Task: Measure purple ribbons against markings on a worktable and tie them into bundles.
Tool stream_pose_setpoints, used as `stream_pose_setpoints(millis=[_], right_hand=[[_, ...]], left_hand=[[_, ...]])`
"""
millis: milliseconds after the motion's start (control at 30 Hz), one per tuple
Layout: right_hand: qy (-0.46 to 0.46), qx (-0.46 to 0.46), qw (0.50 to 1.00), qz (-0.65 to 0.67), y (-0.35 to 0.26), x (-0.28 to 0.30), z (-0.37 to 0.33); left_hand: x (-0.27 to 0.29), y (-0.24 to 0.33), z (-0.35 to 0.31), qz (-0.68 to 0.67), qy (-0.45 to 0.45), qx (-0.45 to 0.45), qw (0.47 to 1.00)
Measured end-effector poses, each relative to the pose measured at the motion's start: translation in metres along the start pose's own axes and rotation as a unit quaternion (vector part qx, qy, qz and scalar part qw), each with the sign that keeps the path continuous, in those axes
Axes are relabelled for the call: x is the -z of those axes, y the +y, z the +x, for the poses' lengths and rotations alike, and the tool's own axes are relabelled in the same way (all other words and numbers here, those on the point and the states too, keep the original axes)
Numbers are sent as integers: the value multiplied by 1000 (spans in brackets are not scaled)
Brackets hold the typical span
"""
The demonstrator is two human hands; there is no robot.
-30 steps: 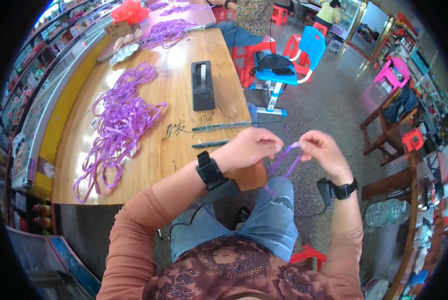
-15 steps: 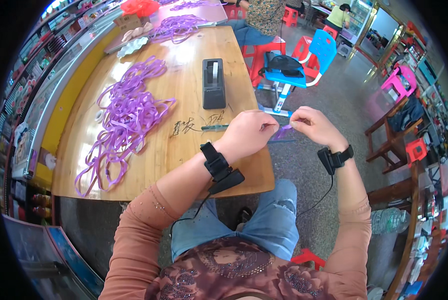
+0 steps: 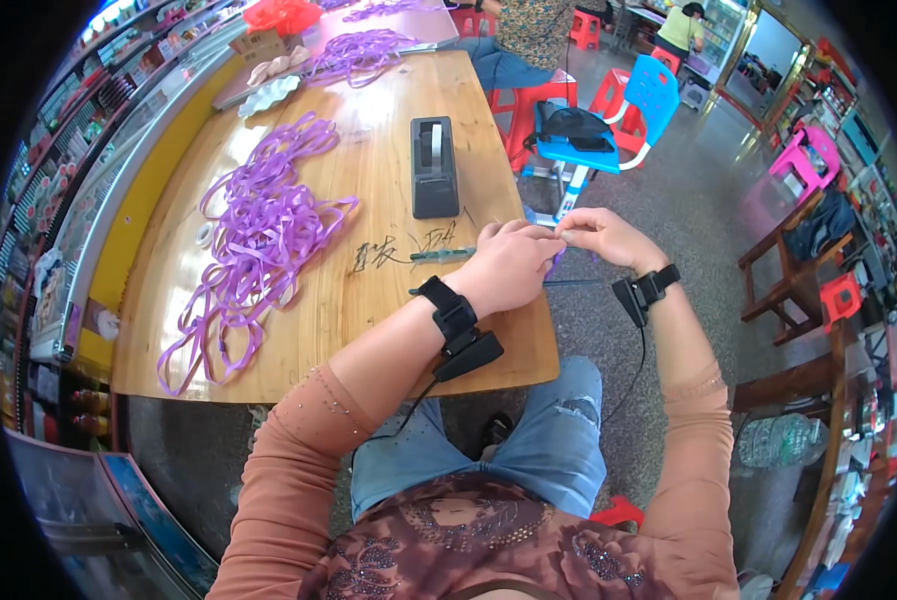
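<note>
My left hand (image 3: 513,265) is closed, back up, just past the right edge of the wooden table (image 3: 388,350). A short bit of purple ribbon (image 3: 558,266) shows under its fingertips. My right hand (image 3: 610,238) meets it there in a pinch, thumb and fingers touching the left fingers. The ribbon between the two hands is mostly hidden. Left of them, a large tangled heap of purple ribbon (image 3: 268,220) covers part of the tabletop. A dark pen-like stick (image 3: 442,256) lies beside my left hand, and a black tape dispenser (image 3: 434,180) stands beyond it.
More purple ribbon (image 3: 363,50) lies at the table's far end, near a white scalloped dish (image 3: 270,95). A glass display case with a yellow base (image 3: 133,235) runs along the left. Behind the table are a blue chair (image 3: 653,100) and a seated person (image 3: 528,45).
My hands have come together; the small gap between them, where purple ribbon showed, has closed. The right hand moved left, and the left hand turned more back-up.
</note>
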State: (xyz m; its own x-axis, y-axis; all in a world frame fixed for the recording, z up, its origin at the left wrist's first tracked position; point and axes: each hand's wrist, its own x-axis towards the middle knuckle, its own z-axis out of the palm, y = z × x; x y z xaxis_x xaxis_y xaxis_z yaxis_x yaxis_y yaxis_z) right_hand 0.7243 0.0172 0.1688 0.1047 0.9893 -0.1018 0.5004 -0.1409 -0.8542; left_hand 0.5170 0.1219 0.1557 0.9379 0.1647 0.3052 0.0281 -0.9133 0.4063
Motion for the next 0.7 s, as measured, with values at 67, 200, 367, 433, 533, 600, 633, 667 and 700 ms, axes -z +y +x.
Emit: stream_pose_setpoints(millis=[67,200,367,433,533,600,633,667,700], right_hand=[[4,2,1000,15,7,-1,-1],[125,-28,976,175,10,-20,-7],[279,-53,914,289,77,-37,-27],[308,-68,912,264,80,-62,-38],[301,-21,899,317,77,-92,-44],[308,19,901,305,66,-106,-43],[315,59,902,290,59,-111,-41],[300,89,899,306,60,-115,-36],[302,88,898,307,55,-117,-34]], left_hand=[[-1,-1,3,-5,0,-1,1000],[-3,-5,2,-1,9,3,1000],[-8,-4,6,-7,12,11,1000],[-9,-6,4,-3,18,14,1000],[-9,-6,3,1,24,18,1000],[-6,-8,3,0,22,15,1000],[-7,-9,3,1,21,14,1000],[-8,-10,4,-1,25,10,1000],[-8,-10,3,-3,29,7,1000]])
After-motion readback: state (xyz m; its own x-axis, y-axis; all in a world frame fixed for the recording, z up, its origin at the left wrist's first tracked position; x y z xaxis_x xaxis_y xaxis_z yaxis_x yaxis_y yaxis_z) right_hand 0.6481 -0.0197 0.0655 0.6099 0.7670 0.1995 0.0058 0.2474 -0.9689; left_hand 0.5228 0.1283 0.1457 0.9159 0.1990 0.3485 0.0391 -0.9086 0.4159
